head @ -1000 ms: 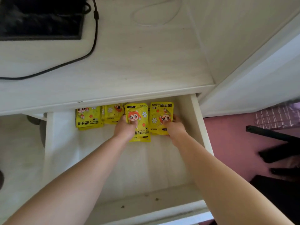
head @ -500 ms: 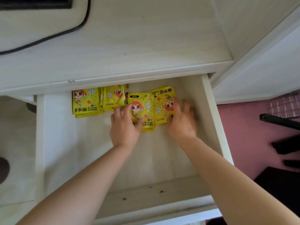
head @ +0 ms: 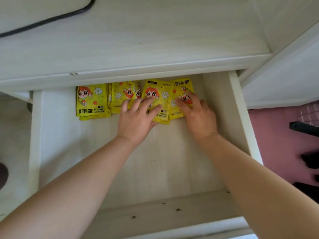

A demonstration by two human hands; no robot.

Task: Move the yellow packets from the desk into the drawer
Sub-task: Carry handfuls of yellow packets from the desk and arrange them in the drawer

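Note:
Several yellow hand-warmer packets lie in a row along the back of the open white drawer [head: 241,118]. The leftmost packet stack [head: 92,100] and the second stack [head: 120,95] lie untouched. My left hand [head: 136,118] has its fingers spread on top of the third packet stack [head: 161,95], with the thumb tucked under its near edge. My right hand [head: 198,114] rests flat, fingers apart, on the rightmost packet [head: 183,85], which lies upside down near the drawer's right wall.
The pale wooden desk top [head: 155,40] juts over the drawer's back, with a black cable [head: 51,18] at its far left. Bare drawer floor [head: 155,169] stretches toward me. A pink floor [head: 279,135] with dark objects lies to the right.
The view has tilted down, so the drawer fills more of it. Both hands have eased back a little and flattened onto the two right packets, which now lie closer to the drawer's back.

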